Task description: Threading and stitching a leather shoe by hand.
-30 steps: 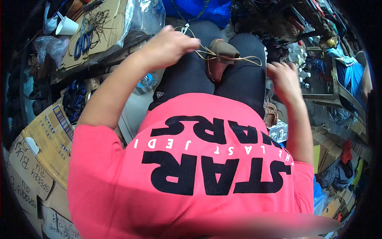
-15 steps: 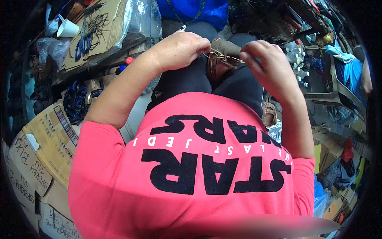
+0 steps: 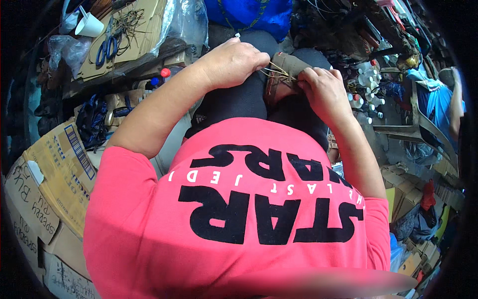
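Note:
A brown and tan shoe (image 3: 295,64) is wedged between my knees, with thin tan laces (image 3: 279,73) running over its upper. My left hand (image 3: 234,64) is closed in a pinch at the left of the shoe, gripping lace strands that stretch to it. On the other side, my right hand (image 3: 324,92) is closed with its fingertips at the shoe's edge, by the lace ends. What those fingertips hold is partly hidden. A small white tip (image 3: 237,35) shows just past my left hand; I cannot tell whether it is held.
Blue-handled scissors (image 3: 106,51), a white cup (image 3: 89,25) and thin scraps lie on cardboard at the far left. A blue bag (image 3: 249,15) is straight ahead. Several bottles (image 3: 367,79) stand to the right, near a chair (image 3: 423,119). Cardboard boxes (image 3: 55,179) fill the near left.
My right hand has come in closer to the shoe and lower. My left hand has shifted slightly right, still on the laces. The view has shifted a little.

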Action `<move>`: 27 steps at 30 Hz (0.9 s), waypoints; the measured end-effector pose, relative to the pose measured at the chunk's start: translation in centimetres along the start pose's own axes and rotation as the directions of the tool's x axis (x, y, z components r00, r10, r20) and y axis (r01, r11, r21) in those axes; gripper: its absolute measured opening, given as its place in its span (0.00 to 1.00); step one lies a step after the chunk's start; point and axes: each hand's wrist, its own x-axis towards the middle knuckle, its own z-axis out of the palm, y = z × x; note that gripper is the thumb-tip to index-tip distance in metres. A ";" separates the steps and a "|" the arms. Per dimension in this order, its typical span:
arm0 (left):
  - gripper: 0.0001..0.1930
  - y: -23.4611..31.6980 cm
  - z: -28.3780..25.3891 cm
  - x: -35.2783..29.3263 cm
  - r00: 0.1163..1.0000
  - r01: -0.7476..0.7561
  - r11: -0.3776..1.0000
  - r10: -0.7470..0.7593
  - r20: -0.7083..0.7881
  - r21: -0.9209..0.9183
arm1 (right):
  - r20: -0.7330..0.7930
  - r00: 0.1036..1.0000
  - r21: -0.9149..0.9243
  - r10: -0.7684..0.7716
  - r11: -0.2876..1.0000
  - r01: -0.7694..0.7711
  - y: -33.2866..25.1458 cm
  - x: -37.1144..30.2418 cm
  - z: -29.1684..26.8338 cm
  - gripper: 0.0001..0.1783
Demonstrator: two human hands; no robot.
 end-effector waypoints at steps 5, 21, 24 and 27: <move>0.02 0.0 -0.4 -0.4 1.000 -0.003 0.999 0.003 -0.003 0.051 | -0.126 0.992 -0.029 0.000 1.000 -0.003 -0.5 -0.1 -0.8 0.03; 0.06 -1.1 -1.9 -4.0 0.998 -0.040 0.999 0.039 0.045 0.016 | -0.021 0.993 0.033 -0.117 0.992 0.118 1.1 -1.2 -1.6 0.04; 0.06 -0.9 -1.9 -4.0 0.994 -0.034 0.999 0.031 -0.104 -0.022 | -0.050 0.997 0.132 -0.055 0.989 0.061 1.7 -1.2 -2.1 0.04; 0.02 -0.7 -2.2 -3.1 0.959 0.146 0.855 -0.246 -0.140 -0.497 | -0.119 0.990 0.254 0.081 0.966 -0.048 0.6 -1.2 -2.2 0.05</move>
